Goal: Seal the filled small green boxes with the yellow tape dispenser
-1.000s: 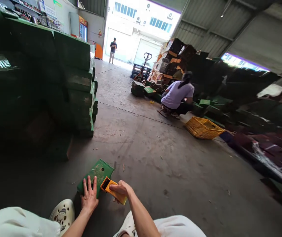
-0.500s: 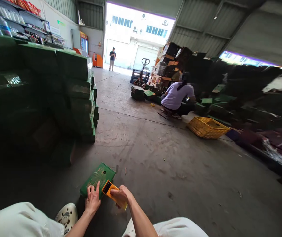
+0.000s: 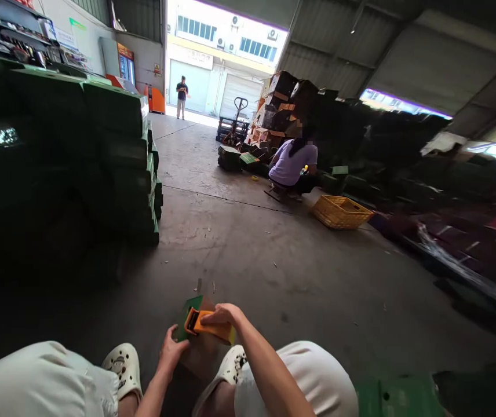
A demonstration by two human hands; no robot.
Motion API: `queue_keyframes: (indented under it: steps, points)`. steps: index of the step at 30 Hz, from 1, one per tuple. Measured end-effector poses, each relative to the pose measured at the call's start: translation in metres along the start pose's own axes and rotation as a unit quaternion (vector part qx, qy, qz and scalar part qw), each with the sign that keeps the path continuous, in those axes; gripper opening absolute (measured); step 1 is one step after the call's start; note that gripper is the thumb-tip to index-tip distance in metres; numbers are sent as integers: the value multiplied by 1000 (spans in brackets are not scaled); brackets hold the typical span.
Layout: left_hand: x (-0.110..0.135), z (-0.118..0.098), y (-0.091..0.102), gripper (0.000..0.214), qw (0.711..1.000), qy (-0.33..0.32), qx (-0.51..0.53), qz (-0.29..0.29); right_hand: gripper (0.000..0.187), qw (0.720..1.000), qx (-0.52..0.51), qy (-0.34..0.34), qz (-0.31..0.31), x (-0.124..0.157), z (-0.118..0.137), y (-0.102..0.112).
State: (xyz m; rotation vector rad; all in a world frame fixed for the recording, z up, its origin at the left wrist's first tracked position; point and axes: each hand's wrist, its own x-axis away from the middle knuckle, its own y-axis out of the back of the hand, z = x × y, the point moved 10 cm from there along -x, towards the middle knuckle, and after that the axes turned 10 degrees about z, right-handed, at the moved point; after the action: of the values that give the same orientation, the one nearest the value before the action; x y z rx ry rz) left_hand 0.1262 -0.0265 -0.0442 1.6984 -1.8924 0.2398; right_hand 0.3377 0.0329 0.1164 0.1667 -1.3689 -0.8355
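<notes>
Low in front of me, between my shoes, a green box (image 3: 194, 302) stands tipped on edge; a brown side of it shows, blurred. My left hand (image 3: 171, 352) is at its near left edge, thumb and fingers closed on the green side. My right hand (image 3: 224, 314) is wrapped round an orange hand tool (image 3: 215, 330) with a black end and some yellow at its rear. The tool's black end lies against or just over the green side; contact cannot be made out. Its exact kind is unclear.
Green boxes (image 3: 115, 110) are stacked high at left. A person in a lilac shirt (image 3: 294, 162) squats ahead, near a yellow crate (image 3: 341, 212). Another person (image 3: 181, 95) stands by the doorway. A pallet jack (image 3: 236, 124) is farther back. Another green box (image 3: 398, 397) lies at lower right.
The green box has gone from lying flat to tipped on edge, nearer me. My left hand has shifted from its top to its edge. The tool has turned more level. My view has swung right.
</notes>
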Motion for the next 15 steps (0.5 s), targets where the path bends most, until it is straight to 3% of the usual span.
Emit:
queue_keyframes:
  steps: [3,5,10,12,15]
  points:
    - [2,-13,37,69,991,-63,-91,-81,34,1000,-1,17,-8,-7,27,-23]
    - [7,-27,40,73,974,-107,-178,-92,38,999,-7,27,-19,-12,41,-30]
    - [22,-35,-6,127,928,-86,-358,-57,40,999,-37,39,3,-23,42,-31]
    - [25,-33,-20,132,916,-60,-392,-60,40,998,-56,42,9,-26,37,-32]
    - [29,-34,-24,122,908,-53,-408,-83,40,994,-97,47,6,-25,35,-38]
